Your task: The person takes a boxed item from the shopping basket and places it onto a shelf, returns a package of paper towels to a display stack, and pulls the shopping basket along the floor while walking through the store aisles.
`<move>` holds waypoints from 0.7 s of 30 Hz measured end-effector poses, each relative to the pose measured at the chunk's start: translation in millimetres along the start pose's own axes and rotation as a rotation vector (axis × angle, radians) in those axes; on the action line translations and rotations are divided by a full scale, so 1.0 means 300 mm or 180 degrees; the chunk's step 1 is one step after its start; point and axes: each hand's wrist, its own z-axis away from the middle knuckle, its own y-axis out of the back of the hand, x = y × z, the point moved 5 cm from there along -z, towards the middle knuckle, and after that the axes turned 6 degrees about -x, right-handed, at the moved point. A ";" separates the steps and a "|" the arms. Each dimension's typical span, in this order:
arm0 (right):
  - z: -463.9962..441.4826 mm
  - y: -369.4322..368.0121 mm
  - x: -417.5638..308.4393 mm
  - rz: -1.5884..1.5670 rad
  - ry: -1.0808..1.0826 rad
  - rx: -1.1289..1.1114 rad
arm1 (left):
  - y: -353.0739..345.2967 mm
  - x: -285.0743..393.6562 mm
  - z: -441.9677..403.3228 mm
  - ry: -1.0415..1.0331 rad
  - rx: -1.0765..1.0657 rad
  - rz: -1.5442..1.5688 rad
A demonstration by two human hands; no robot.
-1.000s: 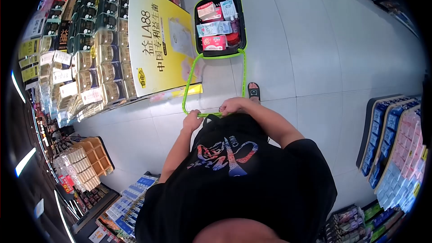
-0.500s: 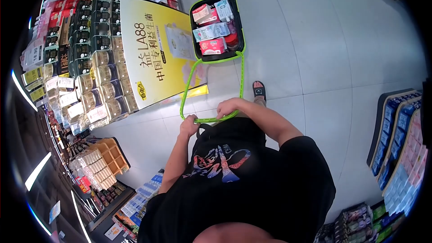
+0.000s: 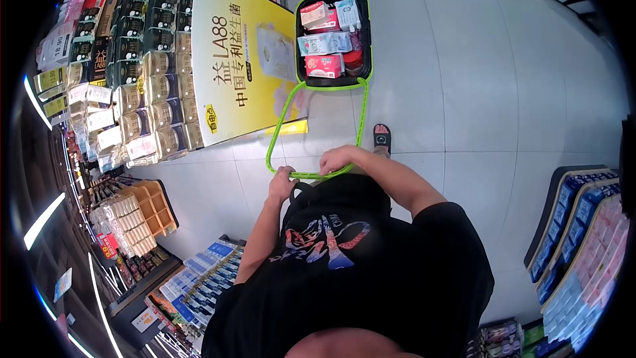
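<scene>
In the head view, a green handle (image 3: 306,176) is gripped at its near end by the left hand (image 3: 283,183) and the right hand (image 3: 338,158). At its far end, a black basket (image 3: 334,86) is filled with boxes (image 3: 324,66), right of a yellow sign (image 3: 245,59).

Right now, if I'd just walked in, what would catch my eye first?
Probably the black rectangular basket with a bright green rim, top centre above the grey tiled floor, holding small packaged goods. Its long green handle runs down to the person's left hand and right hand. Just left is a large yellow-and-white printed sign.
</scene>
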 end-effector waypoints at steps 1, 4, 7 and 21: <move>-0.013 -0.002 0.007 -0.0035 0.0056 -0.0002 | -0.002 0.001 0.001 0.0012 0.0006 0.0009; -0.023 -0.008 0.024 -0.0148 0.0104 -0.0017 | -0.002 0.004 0.006 0.0180 -0.0079 0.0201; -0.020 -0.014 0.036 -0.0232 0.0142 0.0033 | -0.010 0.001 0.006 0.0201 -0.0147 0.0287; -0.006 -0.011 -0.005 -0.0239 0.0055 -0.0001 | -0.009 -0.006 0.022 0.0249 0.0090 -0.0253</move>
